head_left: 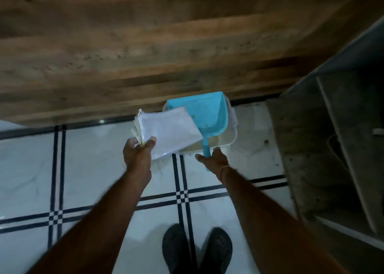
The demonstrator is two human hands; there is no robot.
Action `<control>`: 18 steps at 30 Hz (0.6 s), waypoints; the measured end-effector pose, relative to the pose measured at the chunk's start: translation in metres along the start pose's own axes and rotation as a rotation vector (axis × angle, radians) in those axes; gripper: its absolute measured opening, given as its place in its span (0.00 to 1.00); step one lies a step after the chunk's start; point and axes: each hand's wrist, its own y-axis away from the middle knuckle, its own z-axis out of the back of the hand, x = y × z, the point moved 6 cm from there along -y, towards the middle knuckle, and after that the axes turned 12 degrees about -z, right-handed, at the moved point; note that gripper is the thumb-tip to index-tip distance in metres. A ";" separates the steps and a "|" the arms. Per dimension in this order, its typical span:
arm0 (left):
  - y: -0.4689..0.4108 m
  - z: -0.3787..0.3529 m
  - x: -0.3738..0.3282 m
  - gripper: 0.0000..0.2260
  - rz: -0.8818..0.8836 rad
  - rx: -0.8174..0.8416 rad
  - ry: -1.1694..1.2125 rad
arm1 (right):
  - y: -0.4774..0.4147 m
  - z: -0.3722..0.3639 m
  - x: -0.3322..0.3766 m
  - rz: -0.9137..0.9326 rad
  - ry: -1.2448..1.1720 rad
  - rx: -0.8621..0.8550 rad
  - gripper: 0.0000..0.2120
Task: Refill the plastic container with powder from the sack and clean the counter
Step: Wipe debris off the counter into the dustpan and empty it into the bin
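A clear plastic container (232,140) stands on the tiled floor against a wooden cabinet, with beige powder (217,143) in its bottom. A light blue scoop (204,111) shaped like a dustpan rests inside it, handle pointing toward me. My right hand (215,159) is at the handle's end with fingers and thumb spread; the handle lies against the hand without a closed grip. My left hand (138,152) pinches the corner of a folded white sack (168,131), held flat just above the container's left side and covering that part of it.
A wooden cabinet front (145,51) fills the upper view. At the right stands a grey, dusty shelf unit (332,138), close to the container. The floor (93,159) is white tile with dark double lines. My dark shoes (197,251) are below.
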 end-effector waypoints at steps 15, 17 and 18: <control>-0.011 -0.060 0.014 0.14 0.083 -0.025 0.021 | 0.007 0.050 -0.082 0.144 -0.710 -0.283 0.09; -0.010 -0.079 0.015 0.14 0.074 -0.011 -0.007 | 0.013 0.060 -0.101 0.111 -0.740 -0.315 0.09; -0.010 -0.089 0.016 0.15 0.063 -0.001 -0.030 | 0.015 0.062 -0.111 0.103 -0.740 -0.328 0.09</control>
